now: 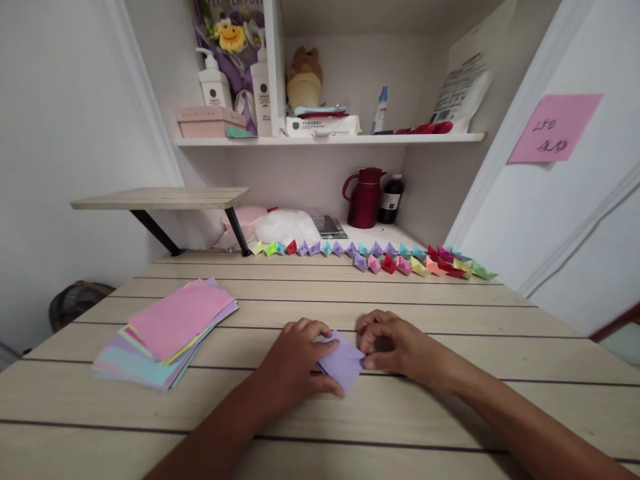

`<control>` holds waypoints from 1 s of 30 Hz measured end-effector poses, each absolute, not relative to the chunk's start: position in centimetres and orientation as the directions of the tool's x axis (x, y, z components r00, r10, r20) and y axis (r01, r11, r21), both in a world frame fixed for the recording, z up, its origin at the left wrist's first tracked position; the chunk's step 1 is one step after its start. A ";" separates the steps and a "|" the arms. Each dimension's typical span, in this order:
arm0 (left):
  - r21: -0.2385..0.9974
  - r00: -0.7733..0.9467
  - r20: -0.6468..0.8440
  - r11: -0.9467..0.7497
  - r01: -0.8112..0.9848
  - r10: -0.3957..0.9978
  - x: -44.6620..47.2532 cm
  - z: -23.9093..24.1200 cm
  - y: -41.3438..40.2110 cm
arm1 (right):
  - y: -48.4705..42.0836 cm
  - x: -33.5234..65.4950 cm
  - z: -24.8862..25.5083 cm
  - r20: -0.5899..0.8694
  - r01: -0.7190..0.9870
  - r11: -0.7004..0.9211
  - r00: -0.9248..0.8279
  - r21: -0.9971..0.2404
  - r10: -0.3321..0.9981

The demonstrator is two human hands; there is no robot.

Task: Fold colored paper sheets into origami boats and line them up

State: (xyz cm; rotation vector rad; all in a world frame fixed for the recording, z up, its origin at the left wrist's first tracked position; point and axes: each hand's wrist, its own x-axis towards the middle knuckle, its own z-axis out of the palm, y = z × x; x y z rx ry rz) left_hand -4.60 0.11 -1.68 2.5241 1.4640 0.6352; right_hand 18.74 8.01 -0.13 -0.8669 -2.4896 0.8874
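A small purple sheet of folded paper (345, 365) lies on the slatted wooden table in front of me, turned like a diamond. My left hand (304, 353) grips its left side, with the thumb below and the fingers along the upper edge. At the paper's right corner, my right hand (387, 340) pinches the tip between thumb and curled fingers. Behind the hands, small folded paper boats (374, 265) in many colours stand in rows along the table's back edge.
A stack of coloured paper sheets (183, 317) lies at the left. A raised wooden shelf (160, 197) on black legs stands behind it. Farther back are a dark red jug (365, 199), a dark bottle (391, 199) and a white plastic bag (289, 227).
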 end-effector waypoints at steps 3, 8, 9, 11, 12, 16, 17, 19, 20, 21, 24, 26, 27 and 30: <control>0.355 0.421 0.278 -0.500 0.790 0.863 -4.6 -1.6 0.0 | 7.6 19.1 0.2 0.091 0.387 0.586 -0.777 -0.712 0.623; 0.358 0.420 0.271 -0.496 0.791 0.866 -4.6 -1.5 -0.1 | 6.2 18.2 0.4 0.116 0.400 0.595 -0.757 -0.697 0.644; 0.357 0.421 0.274 -0.498 0.790 0.864 -4.6 -1.6 -0.1 | 6.1 17.8 0.2 0.144 0.389 0.599 -0.745 -0.699 0.651; 0.357 0.419 0.286 -0.502 0.788 0.862 -4.6 -1.7 0.0 | 6.0 17.1 -0.2 0.196 0.373 0.615 -0.725 -0.695 0.661; 0.360 0.416 0.290 -0.501 0.787 0.862 -4.6 -1.7 0.0 | 6.1 16.8 -0.4 0.218 0.364 0.635 -0.728 -0.681 0.650; 0.385 0.391 0.286 -0.479 0.789 0.875 -4.7 -1.7 0.0 | 6.8 16.3 -0.8 0.300 0.313 0.715 -0.749 -0.625 0.591; 0.395 0.380 0.290 -0.471 0.788 0.878 -4.7 -1.6 0.0 | 7.0 16.2 -0.8 0.318 0.305 0.705 -0.730 -0.639 0.605; 0.421 0.366 0.304 -0.468 0.777 0.880 -4.7 -1.2 -0.2 | 7.4 16.3 -0.7 0.334 0.283 0.658 -0.684 -0.698 0.648; 0.436 0.366 0.310 -0.474 0.765 0.877 -4.6 -1.0 -0.3 | 7.5 16.4 -0.6 0.329 0.260 0.629 -0.674 -0.732 0.661; 0.448 0.372 0.313 -0.482 0.753 0.874 -4.5 -0.8 -0.5 | 7.6 16.6 -0.5 0.312 0.230 0.594 -0.677 -0.771 0.667; 0.458 0.423 0.301 -0.519 0.722 0.854 -3.9 -0.1 -1.0 | 7.7 16.9 -0.4 0.202 0.129 0.410 -0.716 -0.903 0.669; 0.438 0.472 0.289 -0.554 0.708 0.833 -3.5 0.3 -1.3 | 7.8 17.2 -0.3 0.122 0.074 0.253 -0.727 -0.965 0.676; 0.432 0.501 0.287 -0.577 0.693 0.817 -3.4 0.4 -1.4 | 7.8 17.4 -0.2 0.092 0.057 0.194 -0.727 -0.979 0.680; 0.478 0.552 0.293 -0.620 0.622 0.780 -3.6 0.6 -1.4 | 7.9 18.3 0.4 0.007 0.103 0.128 -0.750 -0.986 0.661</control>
